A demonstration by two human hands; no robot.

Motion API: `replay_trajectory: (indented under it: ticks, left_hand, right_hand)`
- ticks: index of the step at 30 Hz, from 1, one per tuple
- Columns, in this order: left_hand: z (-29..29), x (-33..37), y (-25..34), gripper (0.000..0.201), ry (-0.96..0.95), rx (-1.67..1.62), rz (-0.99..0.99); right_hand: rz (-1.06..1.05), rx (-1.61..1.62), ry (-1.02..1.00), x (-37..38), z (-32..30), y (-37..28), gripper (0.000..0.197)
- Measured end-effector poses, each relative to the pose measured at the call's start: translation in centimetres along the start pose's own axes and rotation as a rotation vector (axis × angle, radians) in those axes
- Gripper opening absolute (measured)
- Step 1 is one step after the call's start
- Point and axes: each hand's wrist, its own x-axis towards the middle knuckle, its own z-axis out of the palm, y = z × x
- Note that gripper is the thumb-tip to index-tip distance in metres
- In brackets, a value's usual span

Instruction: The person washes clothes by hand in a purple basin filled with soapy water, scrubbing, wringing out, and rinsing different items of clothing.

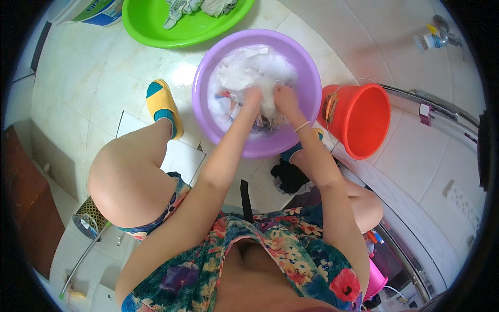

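Note:
A round purple basin stands on the floor in front of me, with foamy water and soaked clothes inside. Both my hands are down in it, close together. A wet whitish cloth bunches between them. My left hand is closed on one side of this cloth. My right hand, closed too, grips its other side; the fingertips of both are partly hidden. White suds and pale fabric fill the far part of the basin. Darker patterned fabric lies under my wrists.
Beyond the basin is a green basin with light clothes in it. An orange-red bucket stands close on the right, below a wall tap. Dark cloth lies on the floor near my right foot. A white tub is at far left.

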Motion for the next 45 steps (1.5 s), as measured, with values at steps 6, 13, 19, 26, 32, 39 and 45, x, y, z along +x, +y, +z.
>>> replay_trajectory:
  ticks: [6,13,19,26,32,39,45]
  left_hand:
    - [5.2,-4.7,-0.6,0.056,-0.142,1.064,0.389]
    - [2.4,-3.2,-1.1,0.059,-0.577,0.499,-0.163]
    - [-4.3,1.6,4.3,0.058,-0.651,-0.537,-0.304]
    - [-2.7,2.2,2.8,0.042,-0.282,0.484,0.262]
    - [-2.1,2.0,3.4,0.032,-0.183,-0.529,-0.037]
    - [-7.5,5.0,-0.3,0.046,0.234,0.006,0.102]
    - [-2.4,3.8,-0.4,0.056,0.327,-0.205,0.046]
  right_hand:
    - [0.214,1.079,-0.198,1.1,-2.7,5.2,0.039]
    - [0.401,1.134,0.084,-1.3,-5.0,0.1,0.037]
    - [-0.216,0.377,0.106,-4.0,-0.4,-5.8,0.033]
    - [-0.290,-0.142,0.079,-3.3,0.1,-8.6,0.025]
    - [0.160,0.026,0.400,5.7,0.9,4.2,0.025]
    - [0.049,0.017,0.203,7.4,5.9,2.8,0.029]
    - [-0.055,-0.015,0.295,7.4,7.0,10.6,0.027]
